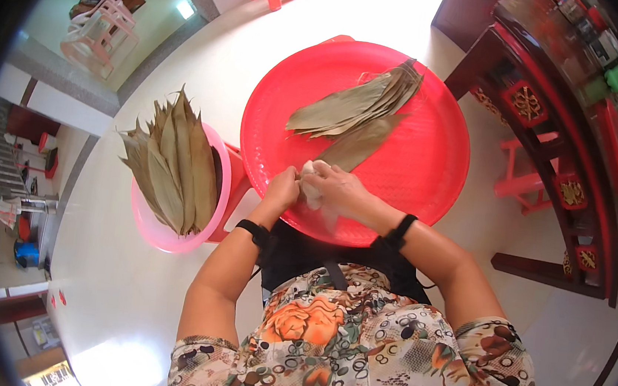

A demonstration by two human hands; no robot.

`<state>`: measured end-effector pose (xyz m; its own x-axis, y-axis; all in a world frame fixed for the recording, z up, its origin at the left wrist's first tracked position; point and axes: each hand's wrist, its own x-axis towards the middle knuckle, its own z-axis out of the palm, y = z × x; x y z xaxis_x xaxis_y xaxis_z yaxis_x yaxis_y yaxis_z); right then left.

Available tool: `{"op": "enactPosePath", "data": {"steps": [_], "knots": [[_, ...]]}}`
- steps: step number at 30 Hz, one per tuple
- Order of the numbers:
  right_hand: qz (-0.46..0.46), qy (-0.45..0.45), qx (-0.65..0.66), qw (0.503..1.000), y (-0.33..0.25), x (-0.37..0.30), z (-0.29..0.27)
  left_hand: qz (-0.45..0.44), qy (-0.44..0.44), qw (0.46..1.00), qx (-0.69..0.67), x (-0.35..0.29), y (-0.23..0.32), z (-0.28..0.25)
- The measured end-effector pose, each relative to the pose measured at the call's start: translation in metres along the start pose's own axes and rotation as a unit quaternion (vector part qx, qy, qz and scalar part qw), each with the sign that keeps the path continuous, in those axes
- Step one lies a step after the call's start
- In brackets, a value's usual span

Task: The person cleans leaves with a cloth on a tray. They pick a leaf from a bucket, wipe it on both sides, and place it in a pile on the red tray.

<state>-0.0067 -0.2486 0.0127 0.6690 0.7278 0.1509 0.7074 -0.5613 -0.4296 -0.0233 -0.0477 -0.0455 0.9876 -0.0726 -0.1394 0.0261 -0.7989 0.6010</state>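
Note:
Over the near side of a round red tray (431, 160), my two hands meet at a damp-looking whitish cloth (313, 193). My right hand (348, 194) is closed round it from above. My left hand (282, 189) is closed against the cloth's left side, its fingertips partly hidden. Just beyond my hands one long, broad olive-brown leaf (362, 144), like a bamboo leaf, lies flat on the tray. Further back a layered pile of the same leaves (362, 101) slants up to the right.
Left of the tray a pink basin (148, 224) holds a thick upright bundle of leaves (178, 165). A red stool (234, 186) shows between basin and tray. To the right stands a dark carved wooden cabinet (555, 105) with a red stool (522, 176) by it.

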Motion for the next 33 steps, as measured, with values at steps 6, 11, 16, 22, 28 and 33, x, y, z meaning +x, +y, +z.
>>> {"op": "enactPosePath", "data": {"steps": [6, 11, 16, 22, 28, 33], "knots": [[0.044, -0.091, -0.022, 0.995, 0.006, 0.009, 0.024, -0.142, -0.058, 0.961, -0.231, -0.005, 0.010, -0.019], [-0.012, -0.137, -0.112, 0.984, 0.003, -0.004, 0.007, -0.141, -0.057, 0.973, -0.173, -0.003, 0.013, -0.012], [-0.002, -0.203, -0.098, 0.974, -0.001, 0.001, 0.002, -0.125, -0.053, 0.980, -0.149, 0.004, 0.003, 0.003], [-0.070, -0.118, -0.094, 0.986, -0.012, 0.000, 0.021, -0.116, -0.089, 0.967, -0.208, 0.008, -0.008, -0.005], [0.007, -0.180, -0.126, 0.975, 0.028, -0.026, -0.011, -0.141, -0.103, 0.973, -0.150, 0.008, 0.004, -0.002], [0.141, -0.167, -0.167, 0.961, 0.067, -0.043, -0.037, -0.098, -0.038, 0.988, -0.117, 0.003, -0.005, 0.001]]}}
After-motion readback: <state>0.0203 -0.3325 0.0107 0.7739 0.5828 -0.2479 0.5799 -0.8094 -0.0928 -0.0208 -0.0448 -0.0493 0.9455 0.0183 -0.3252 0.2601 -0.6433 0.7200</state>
